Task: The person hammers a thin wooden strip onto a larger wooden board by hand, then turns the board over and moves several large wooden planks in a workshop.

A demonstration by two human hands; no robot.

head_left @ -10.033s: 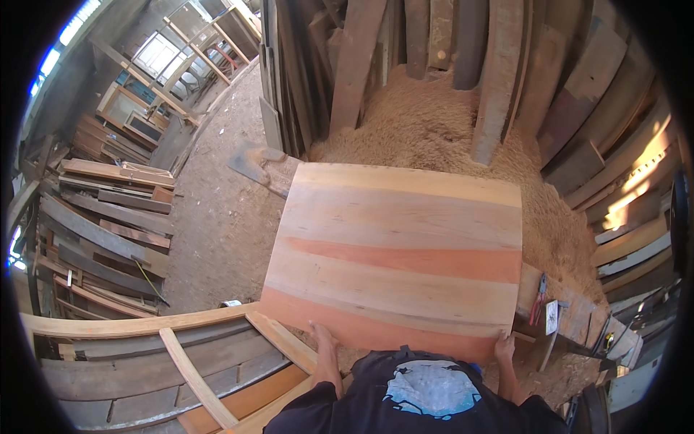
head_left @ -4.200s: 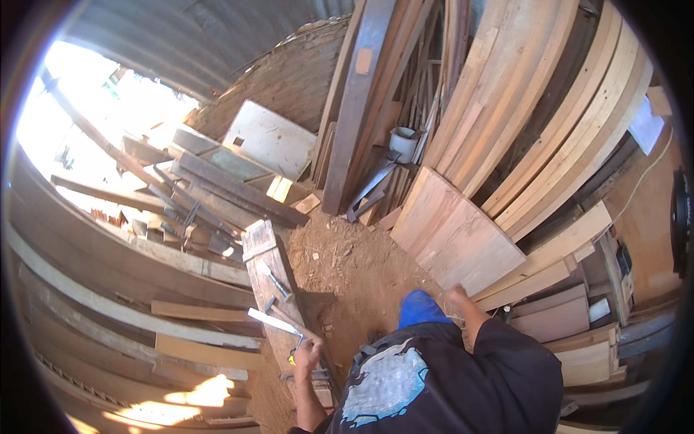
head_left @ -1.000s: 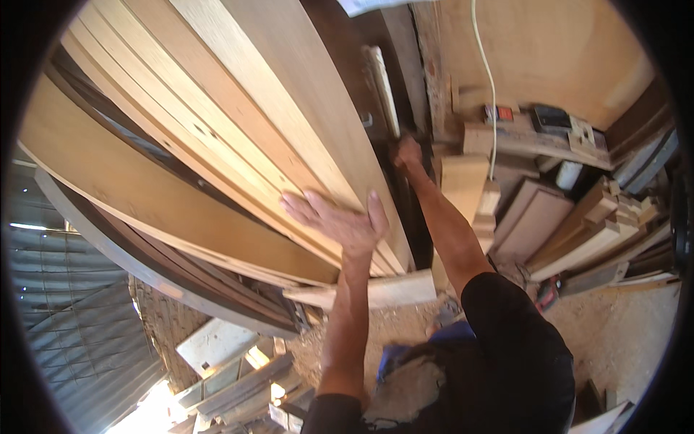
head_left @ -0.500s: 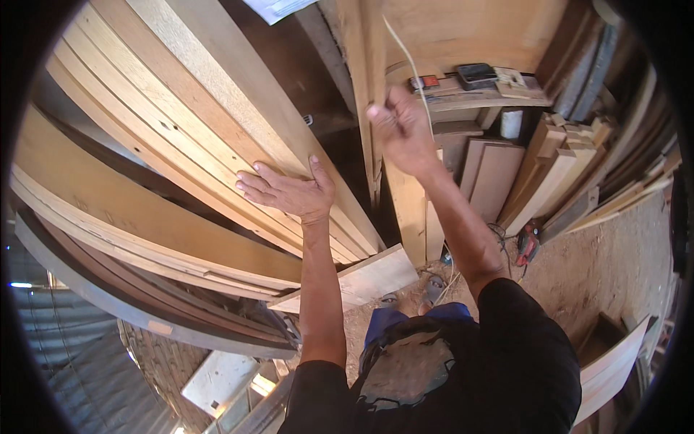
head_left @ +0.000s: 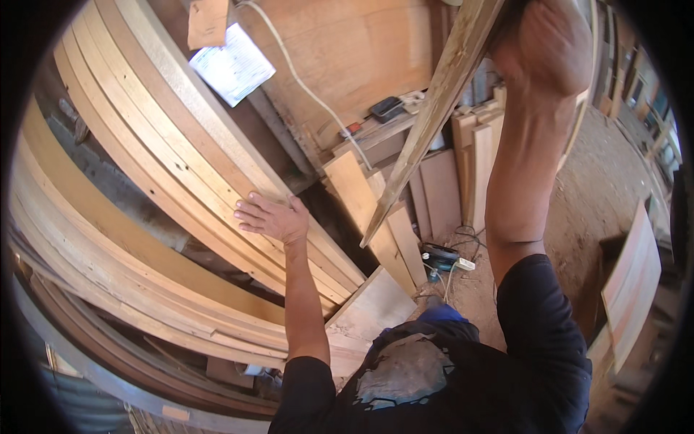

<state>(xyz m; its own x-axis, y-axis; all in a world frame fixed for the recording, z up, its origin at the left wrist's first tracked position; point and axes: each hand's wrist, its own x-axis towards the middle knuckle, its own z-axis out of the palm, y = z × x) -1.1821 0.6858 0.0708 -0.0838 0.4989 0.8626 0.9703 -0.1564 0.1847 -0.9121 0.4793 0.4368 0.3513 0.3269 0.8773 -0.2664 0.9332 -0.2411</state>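
My left hand [head_left: 273,219] lies flat with fingers spread on a row of long pale timber boards [head_left: 177,137] leaning at the left. Nothing is in that hand. At the upper right, my right hand [head_left: 546,54] is raised high and smeared by motion. It is closed on the upper part of a long, rough wooden plank [head_left: 436,108], though the fingertips are hidden. The plank slants down to the left, its narrow lower end in front of other leaning boards [head_left: 408,242].
A white paper sheet [head_left: 233,66] hangs near the boards' upper part. Behind the plank are a plywood panel [head_left: 376,58], a black tray [head_left: 387,109] and upright wood pieces [head_left: 481,166]. A corded power tool [head_left: 439,254] sits on the dirt floor. One sheet [head_left: 636,278] leans at right.
My right hand has moved up and to the right, and the plank, upright before, is now tilted with it. My left hand stays flat on the boards. The view has shifted right.
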